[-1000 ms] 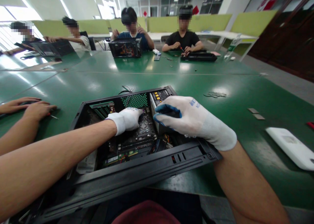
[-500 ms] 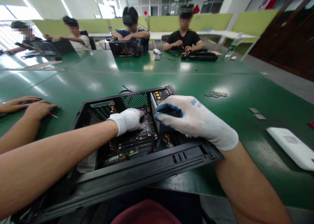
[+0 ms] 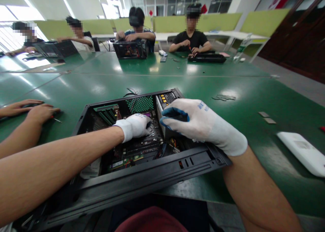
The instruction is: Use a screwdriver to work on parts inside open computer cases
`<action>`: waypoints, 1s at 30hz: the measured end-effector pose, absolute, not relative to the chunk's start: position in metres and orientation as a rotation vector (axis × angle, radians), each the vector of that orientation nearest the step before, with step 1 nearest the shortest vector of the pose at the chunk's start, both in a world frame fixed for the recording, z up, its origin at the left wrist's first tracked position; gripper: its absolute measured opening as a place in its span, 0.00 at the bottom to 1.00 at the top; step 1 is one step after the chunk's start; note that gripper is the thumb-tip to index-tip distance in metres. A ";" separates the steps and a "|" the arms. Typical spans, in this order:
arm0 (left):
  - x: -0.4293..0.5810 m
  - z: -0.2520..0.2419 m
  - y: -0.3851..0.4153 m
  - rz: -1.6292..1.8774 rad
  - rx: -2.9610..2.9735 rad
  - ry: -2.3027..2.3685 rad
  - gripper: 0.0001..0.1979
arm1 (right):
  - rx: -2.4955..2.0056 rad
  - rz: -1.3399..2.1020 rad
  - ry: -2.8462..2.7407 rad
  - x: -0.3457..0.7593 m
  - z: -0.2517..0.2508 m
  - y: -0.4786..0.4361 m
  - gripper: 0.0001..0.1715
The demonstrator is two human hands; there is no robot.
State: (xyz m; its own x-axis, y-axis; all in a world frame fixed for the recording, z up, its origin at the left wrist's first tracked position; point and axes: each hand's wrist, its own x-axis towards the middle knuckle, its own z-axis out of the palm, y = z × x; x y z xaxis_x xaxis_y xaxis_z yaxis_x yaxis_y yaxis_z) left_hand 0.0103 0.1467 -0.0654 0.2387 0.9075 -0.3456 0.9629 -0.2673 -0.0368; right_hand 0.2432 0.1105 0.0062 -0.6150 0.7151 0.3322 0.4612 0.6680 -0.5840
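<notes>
An open black computer case (image 3: 152, 172) lies tilted at the table's near edge. My left hand (image 3: 138, 125), in a white glove, reaches inside to the motherboard (image 3: 142, 144), beside the processor socket area; its fingertips are turned down and mostly hidden. My right hand (image 3: 188, 118), in a white glove with blue fingertips, rests over the power supply (image 3: 166, 99) on the case's right side. Its thumb and fingers are curved apart with a gap between them and nothing in it. A green memory stick (image 3: 127, 161) shows near the front of the board.
Another person's hands (image 3: 42, 111) are at the left, by a screwdriver (image 3: 57, 119). A white device (image 3: 302, 152), small metal plates (image 3: 267, 117) and grey strips (image 3: 223, 97) lie on the green table (image 3: 198, 84). Across it, several people work at computer cases.
My left hand has shifted very slightly to the right and down over the board. My right hand stays in place. Across the table, one person's hands have moved up at a case.
</notes>
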 end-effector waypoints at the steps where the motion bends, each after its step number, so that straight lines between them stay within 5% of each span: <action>1: 0.010 -0.066 0.147 -0.447 2.323 1.775 0.16 | -0.908 0.609 -2.333 0.243 0.006 0.111 0.22; 30: -0.003 -0.053 0.158 -0.483 2.347 1.879 0.19 | -0.899 0.612 -2.331 0.244 0.008 0.109 0.22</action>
